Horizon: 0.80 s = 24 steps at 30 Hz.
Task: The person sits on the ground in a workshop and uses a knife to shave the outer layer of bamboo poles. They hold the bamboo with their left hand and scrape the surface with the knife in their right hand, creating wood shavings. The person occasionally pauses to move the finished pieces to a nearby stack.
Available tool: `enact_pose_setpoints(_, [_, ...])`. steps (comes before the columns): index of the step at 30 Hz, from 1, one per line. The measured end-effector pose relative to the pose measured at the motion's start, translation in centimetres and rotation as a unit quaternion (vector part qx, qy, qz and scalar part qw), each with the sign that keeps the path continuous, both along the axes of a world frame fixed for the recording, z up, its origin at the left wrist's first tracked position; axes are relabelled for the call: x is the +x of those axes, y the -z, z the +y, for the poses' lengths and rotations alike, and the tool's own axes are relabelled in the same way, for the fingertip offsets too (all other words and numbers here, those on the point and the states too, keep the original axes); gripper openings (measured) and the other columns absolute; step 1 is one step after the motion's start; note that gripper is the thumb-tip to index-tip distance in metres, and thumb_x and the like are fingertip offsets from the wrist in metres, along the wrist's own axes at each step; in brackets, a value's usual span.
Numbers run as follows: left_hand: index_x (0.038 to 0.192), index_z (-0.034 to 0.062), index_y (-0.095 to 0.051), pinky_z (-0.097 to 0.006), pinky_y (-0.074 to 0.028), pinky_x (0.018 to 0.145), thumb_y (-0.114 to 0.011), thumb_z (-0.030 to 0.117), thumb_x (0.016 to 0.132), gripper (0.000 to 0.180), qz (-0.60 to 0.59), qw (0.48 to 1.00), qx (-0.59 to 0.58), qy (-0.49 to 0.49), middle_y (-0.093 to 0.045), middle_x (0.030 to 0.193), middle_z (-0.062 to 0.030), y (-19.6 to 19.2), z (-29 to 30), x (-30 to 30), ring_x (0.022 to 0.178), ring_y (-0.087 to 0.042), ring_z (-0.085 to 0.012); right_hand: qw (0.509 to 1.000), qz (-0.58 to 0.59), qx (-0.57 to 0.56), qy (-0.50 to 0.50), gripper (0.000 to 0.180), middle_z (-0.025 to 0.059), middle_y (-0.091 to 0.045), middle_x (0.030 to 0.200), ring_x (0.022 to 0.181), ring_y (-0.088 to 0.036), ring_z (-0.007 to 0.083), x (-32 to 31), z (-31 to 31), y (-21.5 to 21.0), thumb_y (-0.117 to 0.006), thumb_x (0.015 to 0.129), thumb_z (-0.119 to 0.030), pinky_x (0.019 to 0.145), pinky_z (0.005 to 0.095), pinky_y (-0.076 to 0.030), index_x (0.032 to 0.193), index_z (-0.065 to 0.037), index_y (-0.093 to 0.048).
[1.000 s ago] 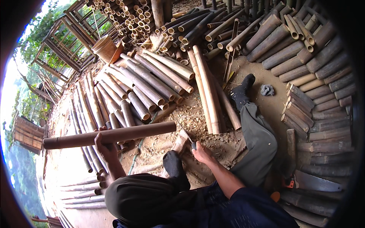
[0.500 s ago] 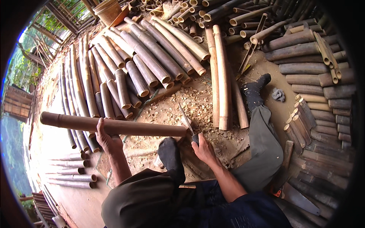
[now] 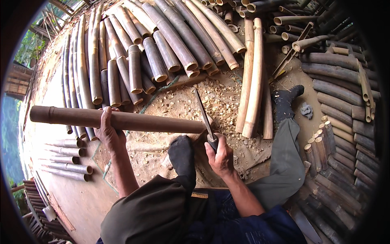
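A brown bamboo tube (image 3: 162, 123) lies nearly level across the view in front of me. My left hand (image 3: 110, 133) is wrapped round it, left of its middle. In my right hand (image 3: 222, 156) is a knife (image 3: 204, 110) with a long narrow blade and a dark handle, gripped with the fingers closed. Its blade points up and away, beside the tube's right end; whether they touch I cannot tell. Just below that end is my foot in a dark sock (image 3: 180, 156), on a cloth (image 3: 150, 156) strewn with shavings.
Rows of cut bamboo tubes (image 3: 174, 34) lie beyond the cloth. Two long pale bamboo poles (image 3: 252, 81) stretch away right of the knife. Stacked bamboo (image 3: 337, 89) lines the right side. My other leg (image 3: 280, 154) extends forward there, near a crumpled grey rag (image 3: 306, 110).
The whole view has shifted, so the surroundings sit differently in it. The knife has swung more upright and shows more of its blade. Both grips are the same.
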<state>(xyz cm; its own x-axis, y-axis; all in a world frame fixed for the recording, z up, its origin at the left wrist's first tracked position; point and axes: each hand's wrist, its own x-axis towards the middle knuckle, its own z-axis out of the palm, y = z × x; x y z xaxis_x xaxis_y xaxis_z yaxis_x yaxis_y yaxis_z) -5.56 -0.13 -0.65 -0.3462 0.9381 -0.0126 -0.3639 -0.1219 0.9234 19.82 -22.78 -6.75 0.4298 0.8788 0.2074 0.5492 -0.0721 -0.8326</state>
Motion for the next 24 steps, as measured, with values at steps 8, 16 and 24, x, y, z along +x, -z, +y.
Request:
enact_pose_setpoints(8, [0.114,-0.0019,-0.058,-0.035,-0.058,0.082,-0.084,0.005,0.083,0.041,0.031,0.999,0.008,0.008,-0.070,0.095,-0.0112,-0.7,0.3,0.4,0.083,-0.070,-0.0205,0.998,-0.019,-0.055,-0.031,0.030,0.0235,-0.068,0.087,0.075,-0.071,0.0424,-0.4,1.7,-2.8,-0.068,0.100,-0.027,0.060,0.0484,-0.055,0.103,-0.001,-0.053])
enact_pose_setpoints(16, [0.115,-0.0036,-0.056,-0.036,-0.059,0.080,-0.082,0.000,0.082,0.043,0.021,0.999,0.039,0.026,-0.070,0.097,-0.0143,-2.9,0.9,3.8,0.083,-0.071,-0.0231,0.973,-0.061,-0.223,-0.014,0.032,0.0256,-0.067,0.080,0.074,-0.070,0.0464,1.2,1.2,2.0,-0.063,0.102,-0.028,0.061,0.0531,-0.054,0.104,-0.001,-0.047])
enact_pose_setpoints(24, [0.115,-0.0045,-0.059,-0.037,-0.060,0.078,-0.082,0.003,0.082,0.041,0.053,0.997,0.044,0.032,-0.069,0.096,-0.0128,-2.5,0.0,4.0,0.083,-0.072,-0.0236,0.994,-0.010,-0.103,0.036,0.033,0.0240,-0.070,0.084,0.075,-0.071,0.0438,0.1,0.2,2.1,-0.065,0.100,-0.029,0.062,0.0509,-0.055,0.110,-0.001,-0.051])
